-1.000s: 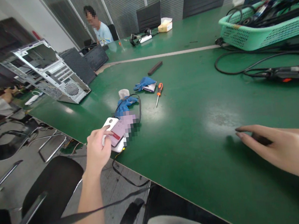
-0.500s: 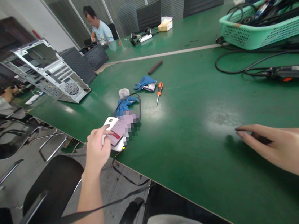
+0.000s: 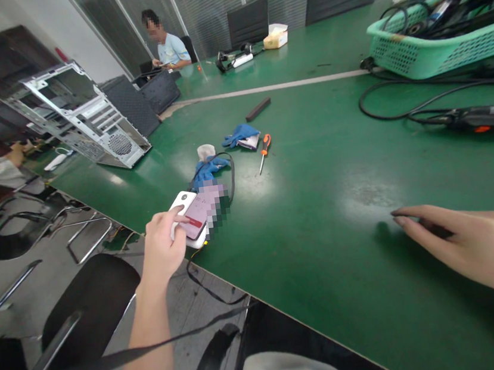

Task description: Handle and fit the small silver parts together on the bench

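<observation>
My left hand [image 3: 164, 243] reaches over a phone [image 3: 197, 215] with a lit pinkish screen, an outstretched finger on a red bar low on it. The phone lies on a white device with a round dark spot [image 3: 184, 197], near the table's edge. Part of the screen is blurred out. Nothing is gripped by this hand. My right hand [image 3: 474, 241] is over the green table [image 3: 309, 249], thumb and forefinger tips brought close together, with no object visible between them; those fingertips look dark. Blue gloves [image 3: 211, 168] lie just beyond the phone, beside a black cable.
An orange-handled screwdriver [image 3: 264, 153], another blue glove [image 3: 241, 134] and a dark bar [image 3: 258, 109] lie mid-table. A metal computer case [image 3: 120, 143] stands left, a green basket [image 3: 433, 54] of cables right. A black strap [image 3: 159, 346] crosses low in front. Another person [image 3: 171, 50] sits opposite.
The view has shifted slightly. My left finger stays on the phone's screen and my right hand keeps its place. The person opposite has raised their hands a little.
</observation>
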### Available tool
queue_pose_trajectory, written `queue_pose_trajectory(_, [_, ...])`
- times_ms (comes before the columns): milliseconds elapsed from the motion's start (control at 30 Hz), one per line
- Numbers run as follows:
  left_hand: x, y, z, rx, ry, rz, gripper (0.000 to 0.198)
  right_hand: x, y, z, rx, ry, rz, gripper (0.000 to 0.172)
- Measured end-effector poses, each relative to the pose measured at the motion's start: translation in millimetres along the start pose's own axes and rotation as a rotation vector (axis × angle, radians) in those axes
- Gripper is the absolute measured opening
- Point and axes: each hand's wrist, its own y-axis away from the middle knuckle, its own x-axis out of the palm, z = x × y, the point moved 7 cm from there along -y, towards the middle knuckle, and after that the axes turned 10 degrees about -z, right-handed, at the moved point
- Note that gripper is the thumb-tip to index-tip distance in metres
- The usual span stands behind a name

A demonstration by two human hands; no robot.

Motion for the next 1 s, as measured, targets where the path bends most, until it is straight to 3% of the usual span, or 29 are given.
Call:
queue_pose_trajectory(267, [-3.9, 1.2, 4.5, -0.017, -0.005, -0.057, 0.042, 1.5, 0.2, 0.6, -0.004, -0.018, 0.014, 0.056])
queue_pose_trajectory(633, [0.8, -2.4, 0.2, 0.005, -0.033, 0.007, 0.042, -0.4, 0.1, 5.8, -0.128, 0.023, -0.032, 0.051])
queue_pose_trajectory(1000, [0.7, -3.4, -0.9, 0.029, -0.056, 0.003, 0.044, 1.0, 0.0, 5.8, -0.146, 0.021, -0.031, 0.054])
